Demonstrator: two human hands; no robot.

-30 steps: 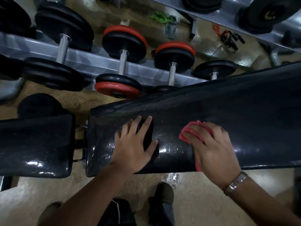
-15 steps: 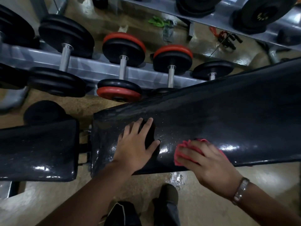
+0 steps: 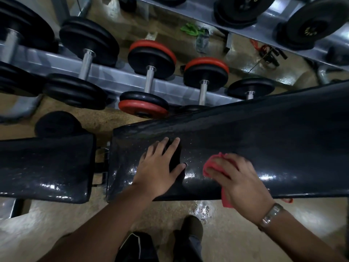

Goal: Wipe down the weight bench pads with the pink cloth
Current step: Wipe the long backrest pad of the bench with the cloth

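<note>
The right hand [image 3: 238, 178] is covering most of the pink cloth [image 3: 211, 163], leaving only its edges showing. The long pad [image 3: 264, 133] is running off the right edge of the frame, and the short pad [image 3: 43, 167] off the left. Something dark under the left hand [image 3: 160, 167] is staying unreadable.

I see both hands on the long pad [image 3: 264, 133]: left hand [image 3: 160, 167] left of the cloth [image 3: 209, 163]; dumbbell rack [image 3: 105, 80] behind.

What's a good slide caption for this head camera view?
Right hand wipes the long bench pad with a pink cloth; left hand rests flat.
</note>
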